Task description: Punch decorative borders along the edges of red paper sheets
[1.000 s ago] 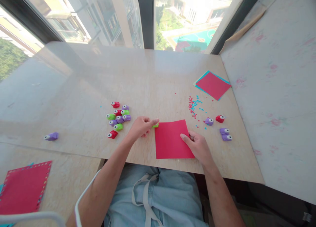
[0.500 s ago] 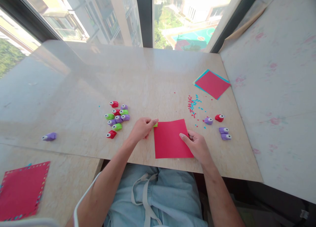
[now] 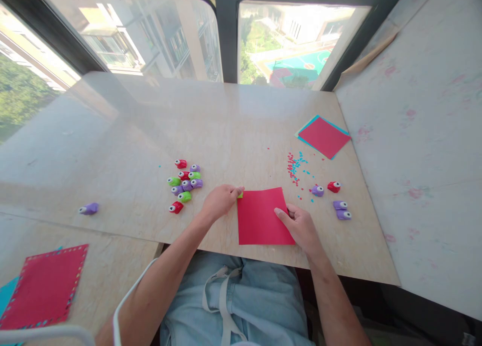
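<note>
A red square paper sheet lies flat on the marble table near its front edge. My left hand is closed around a small green hole punch, which sits at the sheet's top left corner. On the sheet's right edge rests my right hand, thumb on top of the paper and fingers curled at its side.
A cluster of several red, green and purple punches lies left of my left hand. More punches and scattered red and blue paper dots lie to the right. A red-on-blue paper stack sits far right; a punched red sheet at lower left; a lone purple punch.
Only the camera view has shifted slightly; both hands, the punch and the red sheet stay where they were.
</note>
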### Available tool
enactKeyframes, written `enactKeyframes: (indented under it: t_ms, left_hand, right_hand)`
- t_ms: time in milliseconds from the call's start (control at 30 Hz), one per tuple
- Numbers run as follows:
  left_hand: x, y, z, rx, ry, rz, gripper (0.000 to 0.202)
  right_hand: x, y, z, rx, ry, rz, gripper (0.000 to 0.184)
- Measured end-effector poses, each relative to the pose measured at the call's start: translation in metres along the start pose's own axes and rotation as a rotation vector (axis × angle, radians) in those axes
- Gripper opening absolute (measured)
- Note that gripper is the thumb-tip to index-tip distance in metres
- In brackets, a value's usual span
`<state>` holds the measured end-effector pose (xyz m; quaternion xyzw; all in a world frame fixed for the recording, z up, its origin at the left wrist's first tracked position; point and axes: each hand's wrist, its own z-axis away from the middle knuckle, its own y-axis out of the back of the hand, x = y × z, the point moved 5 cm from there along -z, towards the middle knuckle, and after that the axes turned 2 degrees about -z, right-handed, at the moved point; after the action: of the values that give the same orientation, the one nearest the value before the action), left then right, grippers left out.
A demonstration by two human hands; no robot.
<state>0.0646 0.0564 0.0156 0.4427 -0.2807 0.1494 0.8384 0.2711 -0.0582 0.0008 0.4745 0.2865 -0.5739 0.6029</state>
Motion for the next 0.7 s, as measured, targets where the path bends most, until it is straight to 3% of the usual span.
enactKeyframes:
  t_ms: [267, 700]
  left_hand:
    - [0.0031, 0.0031, -0.0012, -0.058, 0.062, -0.063, 0.046]
    - [0.0069, 0.0043, -0.0045, -0.022, 0.014, -0.168, 0.038]
  right_hand:
    - [-0.0003, 0.0020, 0.0006, 0.032, 0.057, 0.045, 0.038]
    - [0.0026, 0.0035, -0.0017, 0.043, 0.115, 0.105, 0.039]
